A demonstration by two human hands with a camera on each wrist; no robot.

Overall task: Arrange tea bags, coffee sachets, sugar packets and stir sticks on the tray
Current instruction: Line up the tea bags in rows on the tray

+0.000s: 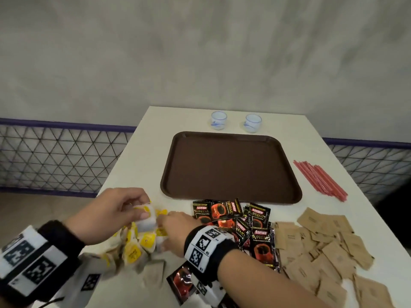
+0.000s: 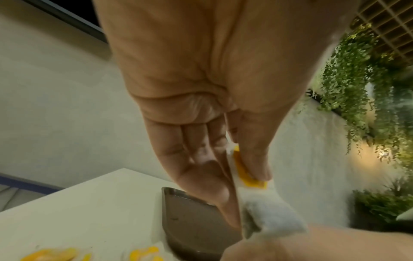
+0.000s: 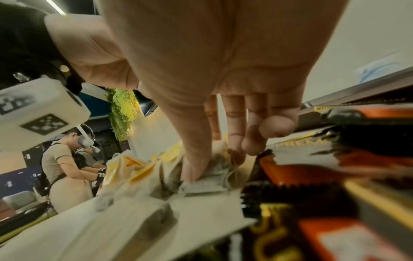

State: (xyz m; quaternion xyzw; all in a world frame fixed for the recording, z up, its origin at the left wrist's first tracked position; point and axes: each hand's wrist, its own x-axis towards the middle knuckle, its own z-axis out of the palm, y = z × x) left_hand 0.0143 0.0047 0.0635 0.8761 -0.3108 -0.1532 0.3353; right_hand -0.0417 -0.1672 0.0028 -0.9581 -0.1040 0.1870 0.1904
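left hand (image 2: 201, 98) | pinches tea bag (image 2: 263, 208) | above tray (image 2: 190, 220)

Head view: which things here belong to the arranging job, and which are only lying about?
For the job:
brown tray
tea bags
Kopiko coffee sachets
brown sugar packets
red stir sticks
left hand, pinching a tea bag
right hand

Lying about:
two small cups

1 tray (image 1: 231, 192), 2 cups (image 1: 219, 120), and uncounted heaps of tea bags (image 1: 135, 245), sachets (image 1: 255, 221), packets (image 1: 322, 245), sticks (image 1: 318, 180).
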